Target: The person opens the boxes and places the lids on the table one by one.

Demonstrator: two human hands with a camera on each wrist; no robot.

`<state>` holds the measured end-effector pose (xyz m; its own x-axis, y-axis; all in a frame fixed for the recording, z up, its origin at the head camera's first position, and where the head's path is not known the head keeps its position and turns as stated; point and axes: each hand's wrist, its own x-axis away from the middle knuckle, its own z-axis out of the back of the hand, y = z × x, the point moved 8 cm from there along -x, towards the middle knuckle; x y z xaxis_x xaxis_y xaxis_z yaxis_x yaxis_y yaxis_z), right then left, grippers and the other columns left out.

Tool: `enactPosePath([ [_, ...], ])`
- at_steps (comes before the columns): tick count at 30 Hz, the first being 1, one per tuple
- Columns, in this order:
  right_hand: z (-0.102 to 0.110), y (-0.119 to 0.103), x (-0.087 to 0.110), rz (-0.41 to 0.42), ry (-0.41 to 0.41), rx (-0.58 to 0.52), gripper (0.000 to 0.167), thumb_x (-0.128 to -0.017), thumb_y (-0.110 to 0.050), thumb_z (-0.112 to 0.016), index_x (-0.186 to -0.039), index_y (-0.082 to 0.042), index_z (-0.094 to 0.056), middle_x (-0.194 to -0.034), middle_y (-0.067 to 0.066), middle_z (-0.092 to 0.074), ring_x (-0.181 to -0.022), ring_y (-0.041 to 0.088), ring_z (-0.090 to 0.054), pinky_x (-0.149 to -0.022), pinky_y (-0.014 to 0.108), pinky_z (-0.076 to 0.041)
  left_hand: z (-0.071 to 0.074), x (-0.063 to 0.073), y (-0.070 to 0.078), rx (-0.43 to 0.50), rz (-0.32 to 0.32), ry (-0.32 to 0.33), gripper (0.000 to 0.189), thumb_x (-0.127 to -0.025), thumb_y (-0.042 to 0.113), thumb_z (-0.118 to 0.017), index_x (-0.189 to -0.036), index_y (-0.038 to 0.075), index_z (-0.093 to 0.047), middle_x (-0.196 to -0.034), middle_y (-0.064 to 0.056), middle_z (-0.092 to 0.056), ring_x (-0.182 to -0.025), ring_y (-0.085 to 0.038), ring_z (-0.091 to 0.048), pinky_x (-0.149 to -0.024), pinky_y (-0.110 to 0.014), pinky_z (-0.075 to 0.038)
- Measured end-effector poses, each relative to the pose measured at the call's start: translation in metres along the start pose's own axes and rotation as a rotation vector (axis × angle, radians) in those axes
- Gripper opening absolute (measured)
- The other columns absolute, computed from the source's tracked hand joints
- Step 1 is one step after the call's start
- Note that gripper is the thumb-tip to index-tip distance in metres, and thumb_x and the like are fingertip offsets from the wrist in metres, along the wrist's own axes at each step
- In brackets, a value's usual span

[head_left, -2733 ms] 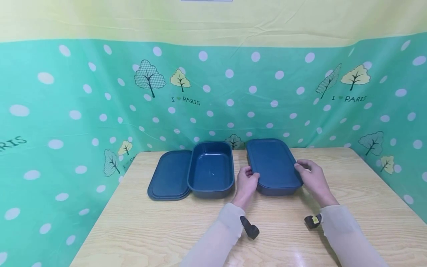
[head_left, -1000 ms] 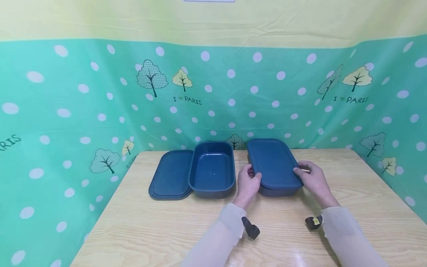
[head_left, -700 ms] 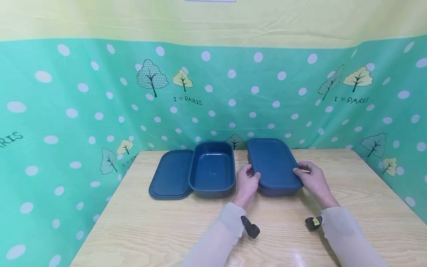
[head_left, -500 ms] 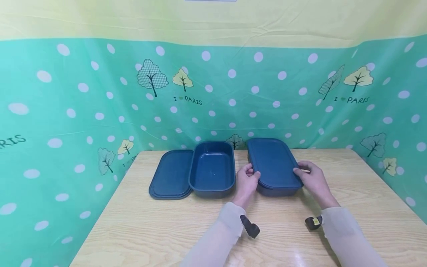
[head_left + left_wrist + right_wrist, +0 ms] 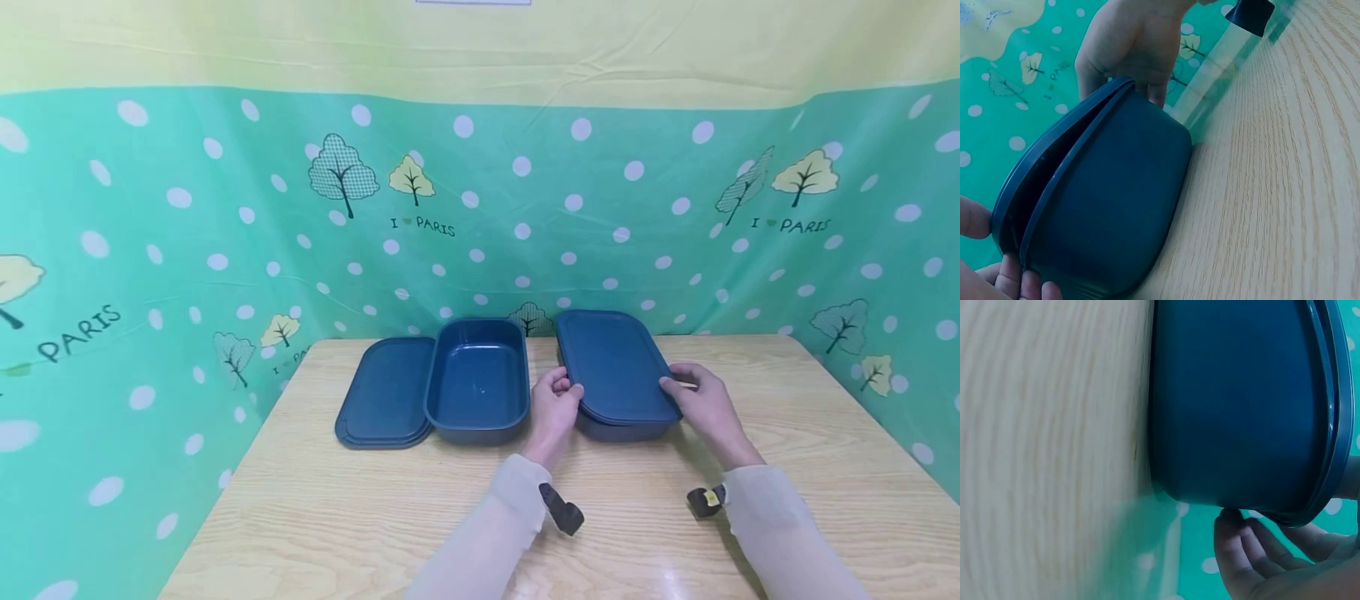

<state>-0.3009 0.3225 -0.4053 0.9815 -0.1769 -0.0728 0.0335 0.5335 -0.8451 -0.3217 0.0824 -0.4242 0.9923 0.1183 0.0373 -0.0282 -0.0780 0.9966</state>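
Observation:
A dark blue food container stands on the right of the table with its lid on top. My left hand pinches the lid's edge at the near left corner. From the left wrist view, the lid is tilted up there, and a dark gap separates it from the container; my fingertips are at that gap. On the opposite side my right hand grips the edge. Its thumb is on the lid, and its fingers touch the container's wall in the right wrist view.
An uncovered blue container stands left of my left hand. A second lid lies flat beside it. A green dotted curtain hangs behind the wooden table. A black camera sits at my left wrist.
My left hand has shifted very slightly left since one second ago, still at the lid's corner. The right hand stays in place. The other container and lid have not moved.

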Motion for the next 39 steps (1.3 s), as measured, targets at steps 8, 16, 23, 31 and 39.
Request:
enactPosePath([
  [8, 0.008, -0.022, 0.006, 0.134, 0.083, 0.133, 0.051, -0.100, -0.026, -0.047, -0.135, 0.011, -0.041, -0.134, 0.033, -0.042, -0.119, 0.050, -0.045, -0.093, 0.058, -0.043, 0.000, 0.000, 0.000, -0.004, 0.000, 0.005, 0.037, -0.083, 0.002, -0.067, -0.119, 0.001, -0.061, -0.094, -0.003, -0.057, -0.087, -0.015, -0.053, -0.080, -0.030, -0.049],
  [16, 0.004, -0.045, 0.015, 0.262, 0.138, 0.238, 0.043, -0.097, -0.020, -0.051, -0.126, 0.011, -0.050, -0.126, 0.033, -0.046, -0.115, 0.051, -0.044, -0.089, 0.061, -0.042, 0.001, 0.001, 0.000, 0.004, -0.004, 0.008, 0.036, -0.083, 0.002, -0.066, -0.119, 0.001, -0.061, -0.093, -0.003, -0.057, -0.087, -0.016, -0.053, -0.080, -0.030, -0.048],
  [23, -0.003, -0.059, 0.023, 0.322, 0.156, 0.303, 0.037, -0.096, -0.018, -0.054, -0.122, 0.007, -0.055, -0.122, 0.029, -0.051, -0.112, 0.045, -0.047, -0.090, 0.060, -0.040, 0.001, 0.001, 0.001, -0.004, -0.003, 0.007, 0.036, -0.083, 0.003, -0.066, -0.119, 0.002, -0.061, -0.094, -0.003, -0.057, -0.088, -0.017, -0.053, -0.082, -0.031, -0.048],
  [31, -0.015, -0.079, 0.034, 0.379, 0.115, 0.316, 0.035, -0.093, -0.017, -0.059, -0.120, 0.006, -0.057, -0.121, 0.027, -0.054, -0.117, 0.045, -0.045, -0.095, 0.060, -0.036, 0.001, 0.001, 0.000, -0.009, -0.004, 0.004, 0.036, -0.084, 0.003, -0.066, -0.120, 0.001, -0.061, -0.094, -0.003, -0.057, -0.089, -0.016, -0.053, -0.082, -0.032, -0.048],
  [39, -0.026, -0.089, 0.041, 0.465, 0.091, 0.315, 0.028, -0.090, -0.012, -0.064, -0.113, 0.004, -0.062, -0.109, 0.022, -0.062, -0.098, 0.036, -0.058, -0.081, 0.051, -0.049, 0.000, 0.001, 0.001, -0.014, -0.007, 0.005, 0.036, -0.084, 0.003, -0.066, -0.119, 0.001, -0.061, -0.094, -0.003, -0.057, -0.088, -0.016, -0.053, -0.082, -0.032, -0.048],
])
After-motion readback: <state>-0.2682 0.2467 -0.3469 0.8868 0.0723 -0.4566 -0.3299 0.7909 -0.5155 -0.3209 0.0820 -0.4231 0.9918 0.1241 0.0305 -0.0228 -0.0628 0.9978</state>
